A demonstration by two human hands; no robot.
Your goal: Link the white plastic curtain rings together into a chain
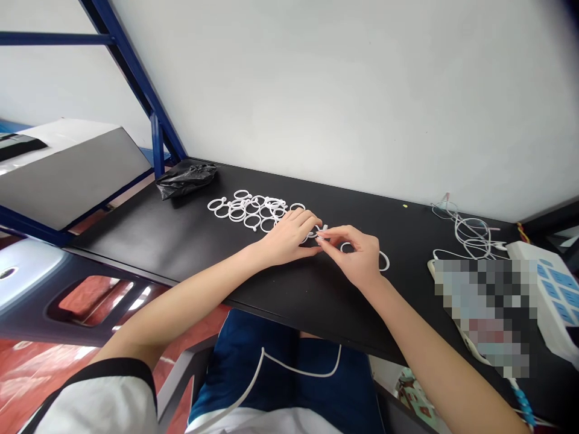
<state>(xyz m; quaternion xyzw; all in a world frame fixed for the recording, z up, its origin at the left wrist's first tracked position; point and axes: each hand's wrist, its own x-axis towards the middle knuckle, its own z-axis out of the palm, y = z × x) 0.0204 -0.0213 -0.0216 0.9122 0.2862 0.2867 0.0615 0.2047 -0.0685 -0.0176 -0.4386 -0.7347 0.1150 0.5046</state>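
white ring (318, 232) pinched between left hand (289, 238) and right hand (357, 256).

Left hand (289, 238) and right hand (357, 256) pinch white ring (319, 231) on black table (181, 241); ring pile (253, 211) beside.

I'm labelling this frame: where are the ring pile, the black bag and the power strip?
ring pile (246, 211), head view, middle of the pile.
black bag (186, 179), head view, middle of the crumpled plastic.
power strip (547, 298), head view, its top face.
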